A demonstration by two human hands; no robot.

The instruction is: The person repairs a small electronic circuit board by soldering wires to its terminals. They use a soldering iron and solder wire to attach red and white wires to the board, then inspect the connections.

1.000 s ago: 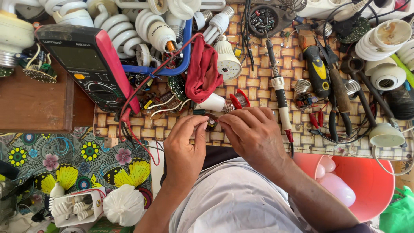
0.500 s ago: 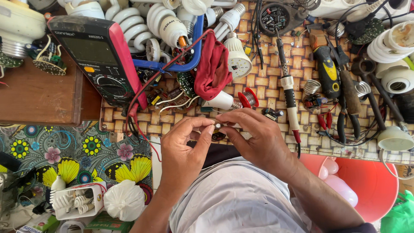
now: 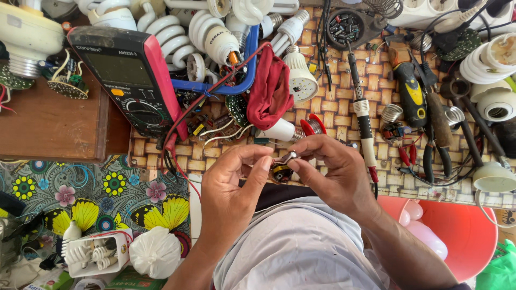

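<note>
A small lamp part, dark with a metal tab and coloured bits, sits pinched between both hands just above the person's lap, at the near edge of the woven mat on the table. The left hand closes thumb and forefinger on its left side; the right hand clamps the metal end from the right, so the two hands meet on the piece. What exactly the part is cannot be told. To work it well, a firm grip on the body while the other fingers bend or pull only the metal tab seems wise, kept low over the mat. Just beyond lie a lamp base, a red cloth, a soldering iron and a multimeter.
</note>
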